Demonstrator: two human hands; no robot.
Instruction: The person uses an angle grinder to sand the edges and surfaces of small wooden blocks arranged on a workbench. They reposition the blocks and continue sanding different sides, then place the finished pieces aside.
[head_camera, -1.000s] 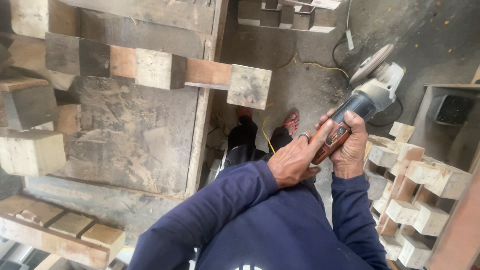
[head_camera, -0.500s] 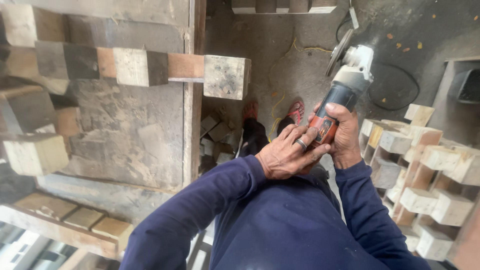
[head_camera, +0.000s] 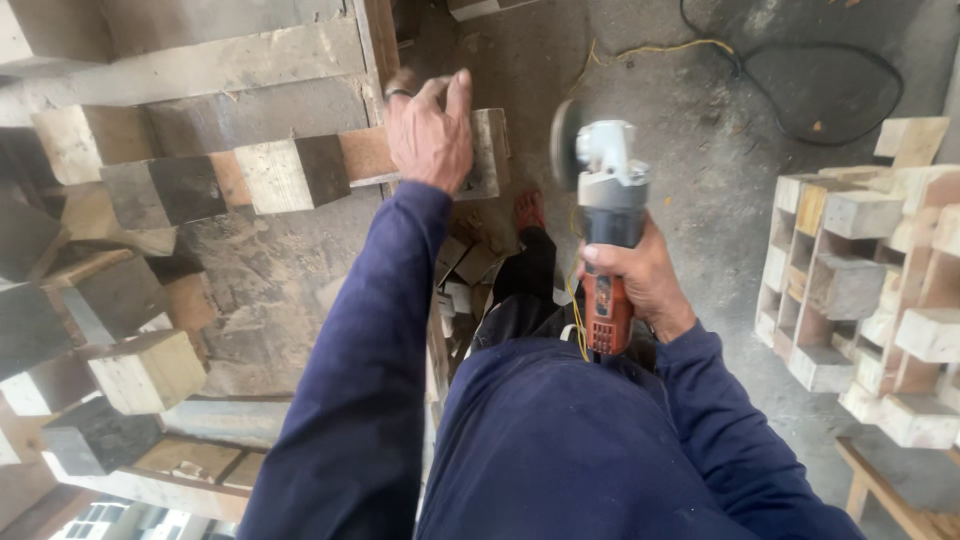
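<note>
The angle grinder sat in your right hand alone at this moment: your fingers were wrapped tight round its orange and black body, with the pale gear head and the grey disc standing above your grip, pointing away from you, and its yellow cord hanging down just below your fist. A second before, both of your hands were together on that body, the left one working at the side of it; half a second before, that was still so. Then your left hand let go of the tool and reached out well ahead of the grip, and it came to rest flat, fingers spread and not closed round anything, on the end block of the pallet board that stuck out from the stack on your left. The disc was just beside that block, to the right of your left hand, near it but apart from the wood; whether it was spinning could not be told. To my eye that meant you had finished handling the tool and gone over to steadying the wood, so the cut or grind on the block looked about ready to begin. Beyond your right wrist stood a stack of pale pallets, and a black cable lay looped on the concrete floor above the grinder's head.
</note>
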